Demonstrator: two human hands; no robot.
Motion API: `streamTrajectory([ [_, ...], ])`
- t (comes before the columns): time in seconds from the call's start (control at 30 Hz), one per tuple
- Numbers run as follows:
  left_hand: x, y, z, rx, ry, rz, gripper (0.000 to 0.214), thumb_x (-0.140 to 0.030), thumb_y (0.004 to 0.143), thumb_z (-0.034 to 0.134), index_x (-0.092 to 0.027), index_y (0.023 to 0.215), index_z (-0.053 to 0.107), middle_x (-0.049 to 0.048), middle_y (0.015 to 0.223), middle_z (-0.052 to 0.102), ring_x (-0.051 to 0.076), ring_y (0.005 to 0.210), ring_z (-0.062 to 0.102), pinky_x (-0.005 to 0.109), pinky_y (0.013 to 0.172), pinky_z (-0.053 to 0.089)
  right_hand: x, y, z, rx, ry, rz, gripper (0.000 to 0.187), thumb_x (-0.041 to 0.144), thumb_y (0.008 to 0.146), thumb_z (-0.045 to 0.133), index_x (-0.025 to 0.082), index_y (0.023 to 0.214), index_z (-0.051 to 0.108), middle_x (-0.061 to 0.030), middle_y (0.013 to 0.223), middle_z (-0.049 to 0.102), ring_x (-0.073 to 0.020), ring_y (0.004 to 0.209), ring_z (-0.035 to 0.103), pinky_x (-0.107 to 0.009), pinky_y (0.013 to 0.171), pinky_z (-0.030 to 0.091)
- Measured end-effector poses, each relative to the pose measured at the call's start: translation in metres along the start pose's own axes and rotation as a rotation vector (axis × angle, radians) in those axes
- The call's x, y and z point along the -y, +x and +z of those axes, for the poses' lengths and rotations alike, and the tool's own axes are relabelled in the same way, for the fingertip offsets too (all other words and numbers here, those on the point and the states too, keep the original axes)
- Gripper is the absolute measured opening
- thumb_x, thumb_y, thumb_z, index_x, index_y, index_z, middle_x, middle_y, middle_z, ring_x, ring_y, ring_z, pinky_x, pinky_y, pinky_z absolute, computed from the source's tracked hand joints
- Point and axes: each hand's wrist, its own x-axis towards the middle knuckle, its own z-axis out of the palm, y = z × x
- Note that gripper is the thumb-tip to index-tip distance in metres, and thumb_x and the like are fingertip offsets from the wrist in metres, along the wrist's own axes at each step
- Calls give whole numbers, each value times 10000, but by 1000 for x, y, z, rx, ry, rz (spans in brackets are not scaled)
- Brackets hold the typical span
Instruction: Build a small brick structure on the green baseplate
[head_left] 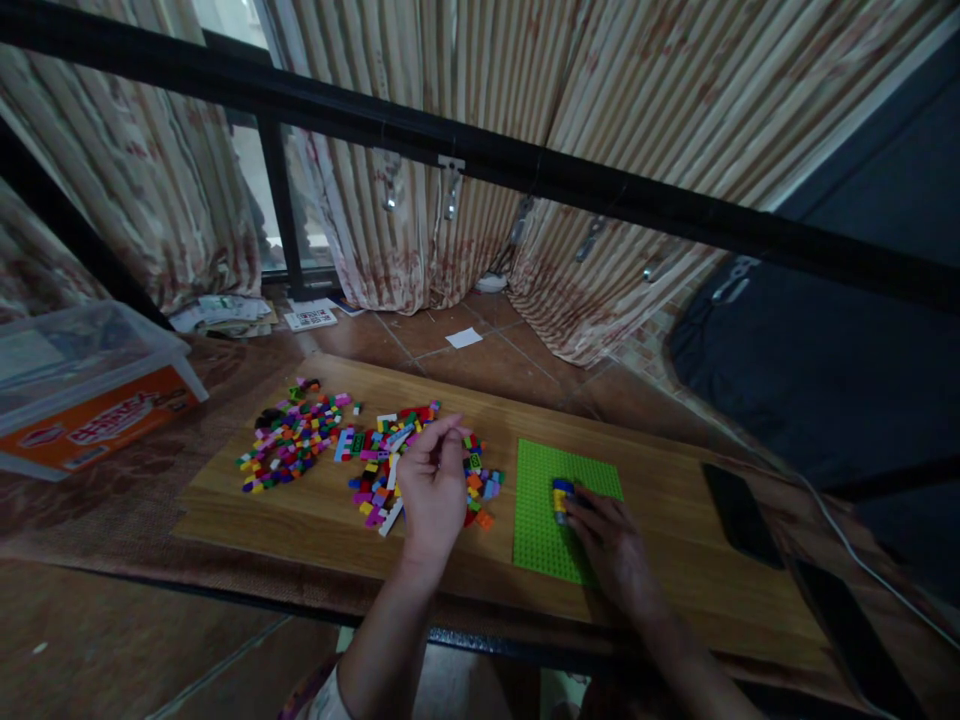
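Note:
My left hand (433,482) is raised over the larger heap of toy building bricks (371,480). Its fingers are curled with the tips brought together; whatever lies between them, if anything, is too small to make out. On the right, my right hand (611,545) rests over a green studded baseplate (534,500). Its fingers close around a small group of building bricks (560,500) in blue, yellow and grey, which sits on the plate. The fingers partly cover the right side of these bricks.
Another heap of small coloured bricks (296,440) lies at the left of the wooden board (660,500). A clear plastic box (97,400) with an orange label stands far left. Two dark flat objects, one a black slab (741,512), lie right. A black bar (487,160) crosses beyond the board.

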Motion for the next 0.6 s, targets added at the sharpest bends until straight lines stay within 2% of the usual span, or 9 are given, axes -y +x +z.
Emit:
streamTrajectory([
  [0.17, 0, 3, -2, -24, 35, 18, 206, -258, 831, 589, -158, 965, 710, 34, 829, 719, 144, 766, 651, 255, 735, 513, 7, -6, -6, 95, -271, -138, 359, 252, 947, 419, 265, 1252, 607, -61, 1322, 591, -269, 1170, 528, -482, 962, 447],
  [0.33, -2, 4, -2, -36, 36, 33, 198, -229, 811, 591, -156, 946, 715, 36, 835, 719, 150, 776, 654, 255, 739, 510, 25, -9, -9, 146, -432, -220, 506, 10, 856, 364, 155, 1304, 550, -114, 1334, 579, -279, 1242, 487, -475, 1023, 399],
  [0.5, -4, 8, -9, -59, 23, 54, 208, -240, 812, 594, -150, 954, 716, 37, 826, 717, 154, 784, 654, 252, 741, 501, 23, -13, -5, 133, -454, -265, 503, -3, 835, 372, 112, 1295, 538, -141, 1343, 564, -272, 1241, 494, -459, 1024, 411],
  [0.6, -9, 18, -19, -127, -9, 49, 216, -260, 804, 598, -147, 944, 717, 42, 824, 718, 157, 773, 654, 245, 690, 502, 14, -13, -4, 111, -411, -288, 403, 96, 891, 394, 141, 1253, 568, -132, 1335, 569, -279, 1237, 499, -469, 1002, 430],
])
